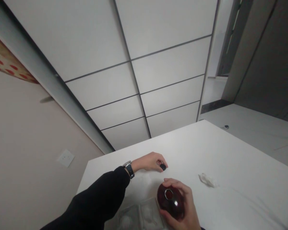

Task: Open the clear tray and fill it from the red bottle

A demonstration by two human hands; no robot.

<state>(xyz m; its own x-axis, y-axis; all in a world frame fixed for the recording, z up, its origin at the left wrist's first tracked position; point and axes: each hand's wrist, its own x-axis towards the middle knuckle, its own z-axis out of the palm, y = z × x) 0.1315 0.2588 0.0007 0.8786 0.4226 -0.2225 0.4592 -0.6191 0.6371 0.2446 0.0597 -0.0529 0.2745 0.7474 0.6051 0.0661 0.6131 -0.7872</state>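
Observation:
My left hand (pixel 152 161) rests low over the white table (pixel 182 147), its fingers closed on a small round black piece, like a cap (pixel 163 167). A dark watch is on that wrist. Closer to me, my right hand (pixel 188 199) wraps its fingers and thumb around a glossy dark-red round object (pixel 171 204). A pale, angular metallic ring surrounds an opening or inset on its upper face. The exact kind of this object is not clear. Beside it, at the bottom of the view, lies a translucent moulded tray (pixel 140 214) with compartments, partly cut off by the frame edge.
A crumpled whitish scrap (pixel 206 180) lies on the table to the right of my hands. Behind the table stand white panelled doors (pixel 168 70). A wall socket (pixel 66 158) is at left, and the floor (pixel 256 134) shows beyond the table's right edge.

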